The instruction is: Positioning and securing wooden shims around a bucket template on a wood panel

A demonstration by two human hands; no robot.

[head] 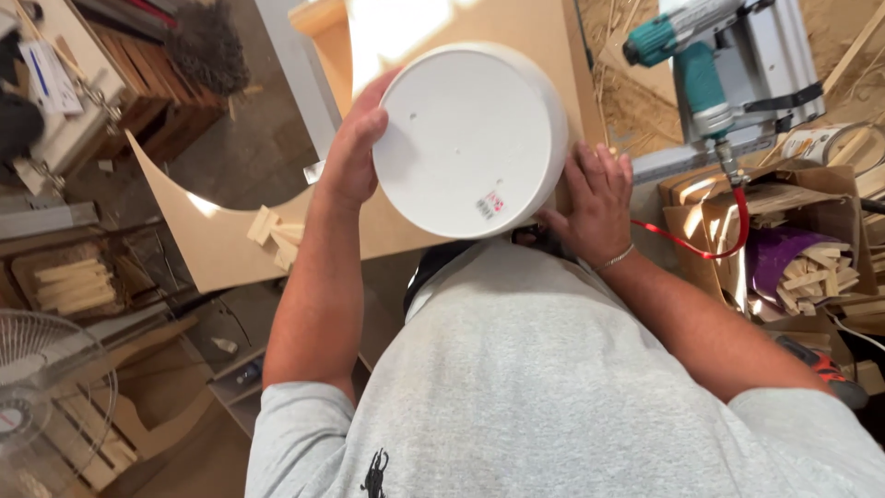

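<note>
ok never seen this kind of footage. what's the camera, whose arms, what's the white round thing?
One camera, worn on a person's head, looks straight down over their grey shirt. Both bare arms are theirs; there is no robot. The left hand grips the rim of a white round shallow dish, seen bottom side up and tilted. The right hand rests against its other side, over a cut sheet of board. To the right stands a teal nail gun with a red hose, above a cardboard box of wood offcuts. A fan sits lower left.
</note>
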